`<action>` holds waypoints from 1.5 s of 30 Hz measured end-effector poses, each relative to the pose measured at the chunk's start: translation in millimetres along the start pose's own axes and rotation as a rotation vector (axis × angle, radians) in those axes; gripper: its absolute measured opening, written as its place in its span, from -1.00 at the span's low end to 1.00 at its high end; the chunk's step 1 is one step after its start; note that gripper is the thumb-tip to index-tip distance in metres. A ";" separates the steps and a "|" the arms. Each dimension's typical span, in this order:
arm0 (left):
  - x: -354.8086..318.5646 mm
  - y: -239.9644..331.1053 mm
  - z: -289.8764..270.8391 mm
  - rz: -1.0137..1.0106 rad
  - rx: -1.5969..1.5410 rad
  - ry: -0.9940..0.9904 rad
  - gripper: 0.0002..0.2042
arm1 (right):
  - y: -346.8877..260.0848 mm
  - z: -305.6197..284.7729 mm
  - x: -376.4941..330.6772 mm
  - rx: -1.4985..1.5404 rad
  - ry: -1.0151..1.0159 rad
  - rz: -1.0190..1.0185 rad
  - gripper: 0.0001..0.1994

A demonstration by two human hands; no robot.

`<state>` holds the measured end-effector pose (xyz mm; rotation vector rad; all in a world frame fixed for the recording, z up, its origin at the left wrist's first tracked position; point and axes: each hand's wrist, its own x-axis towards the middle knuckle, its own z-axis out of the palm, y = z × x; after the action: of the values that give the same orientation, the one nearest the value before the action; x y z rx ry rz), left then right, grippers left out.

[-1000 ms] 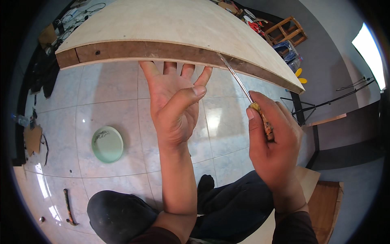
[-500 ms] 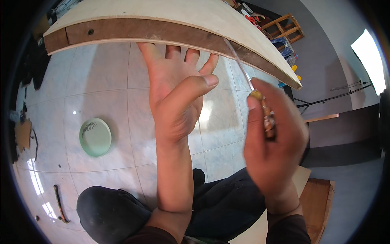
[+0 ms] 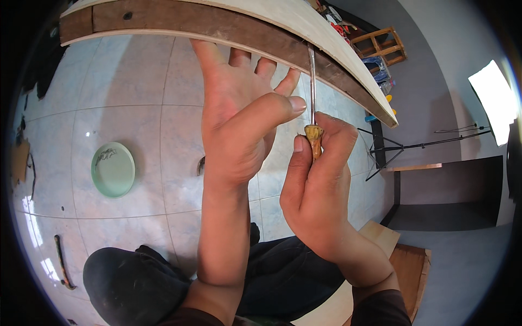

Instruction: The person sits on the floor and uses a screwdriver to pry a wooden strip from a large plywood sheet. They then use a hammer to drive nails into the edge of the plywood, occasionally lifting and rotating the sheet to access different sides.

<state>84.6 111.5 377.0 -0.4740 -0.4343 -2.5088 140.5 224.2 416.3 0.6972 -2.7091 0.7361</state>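
Observation:
A pale wooden panel [image 3: 283, 12] with a brown wooden edge strip [image 3: 179, 20] spans the top of the view. Under it, my left hand [image 3: 239, 117] is raised palm up, fingers stretched and apart. Its fingertips are hidden behind the panel's lower edge, and the thumb sticks out free to the right. My right hand [image 3: 323, 201] is closed around the amber handle of a screwdriver [image 3: 312, 87]. The metal shaft points up, and its tip meets the brown strip near the panel's right part. Fingers cover most of the handle.
On the tiled floor [image 3: 130, 81] at left sits a round green dish [image 3: 118, 179] holding small thin dark pieces. A hammer-like tool [image 3: 62, 263] lies farther left. A tripod [image 3: 391, 145], a slatted wooden frame [image 3: 380, 46] and a brown board [image 3: 410, 271] are on the right.
My right hand has moved left and turned, bringing the screwdriver from a slant to nearly upright. Its tip remains at the brown strip. My left hand keeps its pose under the panel.

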 end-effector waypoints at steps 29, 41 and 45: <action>-9.9 -9.6 -9.4 0.105 0.646 0.473 -0.19 | -0.2 11.1 -17.4 0.166 -0.178 0.041 -0.63; -14.0 -16.8 -27.1 0.165 0.677 0.439 -0.28 | -21.5 -57.4 -0.8 0.084 -0.128 0.050 -0.65; -16.5 -15.2 -17.8 0.099 0.562 0.462 -0.34 | -7.2 -57.0 9.7 0.098 -0.074 0.039 -0.66</action>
<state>84.8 124.1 351.2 0.2889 -0.8581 -2.1720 142.2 245.2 470.7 0.7087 -2.7766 0.8740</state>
